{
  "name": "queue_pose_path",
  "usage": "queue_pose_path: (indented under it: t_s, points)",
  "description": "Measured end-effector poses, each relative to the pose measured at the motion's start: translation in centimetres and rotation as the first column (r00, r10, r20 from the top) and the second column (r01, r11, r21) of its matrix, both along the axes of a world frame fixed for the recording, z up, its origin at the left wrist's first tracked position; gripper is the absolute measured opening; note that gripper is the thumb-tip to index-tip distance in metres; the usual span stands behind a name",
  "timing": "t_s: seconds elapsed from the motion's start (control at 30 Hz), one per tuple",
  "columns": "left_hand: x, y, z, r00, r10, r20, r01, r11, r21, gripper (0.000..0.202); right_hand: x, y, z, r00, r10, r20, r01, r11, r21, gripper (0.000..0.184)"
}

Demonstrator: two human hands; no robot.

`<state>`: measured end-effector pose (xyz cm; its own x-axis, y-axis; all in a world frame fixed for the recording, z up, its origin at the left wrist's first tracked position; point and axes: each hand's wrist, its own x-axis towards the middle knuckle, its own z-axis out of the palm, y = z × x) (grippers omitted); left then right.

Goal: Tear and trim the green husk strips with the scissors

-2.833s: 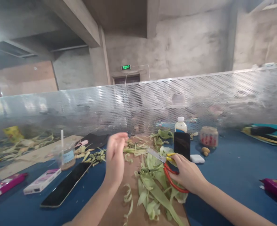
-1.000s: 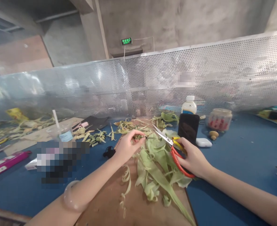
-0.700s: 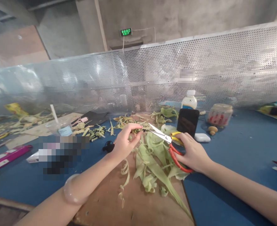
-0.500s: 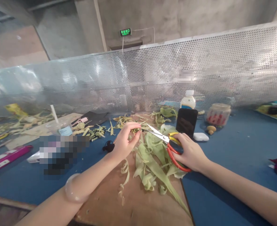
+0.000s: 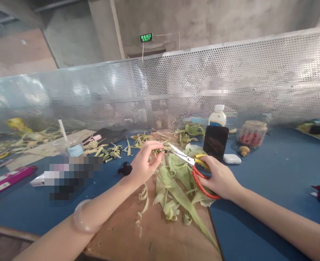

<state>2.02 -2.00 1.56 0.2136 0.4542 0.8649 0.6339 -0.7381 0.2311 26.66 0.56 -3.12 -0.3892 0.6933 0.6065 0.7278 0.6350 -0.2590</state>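
Observation:
My right hand grips a pair of scissors with one yellow and one red handle loop. Their metal blades point left and away, with the tips near the fingertips of my left hand. That hand's thumb and fingers are bent toward each other around something small that I cannot make out; a dark speck shows at the fingertips. Below and between the hands, pale green leafy strips lie piled on a brown wooden board. A curled thin strip rests left of the pile.
Behind the scissors stand a dark phone and a white-capped bottle. A white earbud case, a small wooden piece and a clear jar sit rightward. Leftward are a cup with a straw and a magenta packet.
The scissor blades appear closer together than before. The view has shifted very slightly, and both hands stay in nearly the same places.

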Motion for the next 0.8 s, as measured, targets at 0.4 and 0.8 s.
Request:
queue_pose_path:
  t_s: [0.4, 0.8]
  points:
    - [1.0, -0.2, -0.2, 0.862, -0.084, 0.499, 0.227, 0.946, -0.233, 0.036, -0.1, -0.3, 0.4, 0.999, 0.042, 0.03, -0.044, 0.998, 0.04, 0.034]
    - [1.1, -0.4, -0.1, 0.737, -0.042, 0.675, 0.335, 0.889, -0.311, 0.034, 0.0, -0.5, 0.3, 0.996, 0.083, 0.017, -0.084, 0.991, 0.101, 0.032]
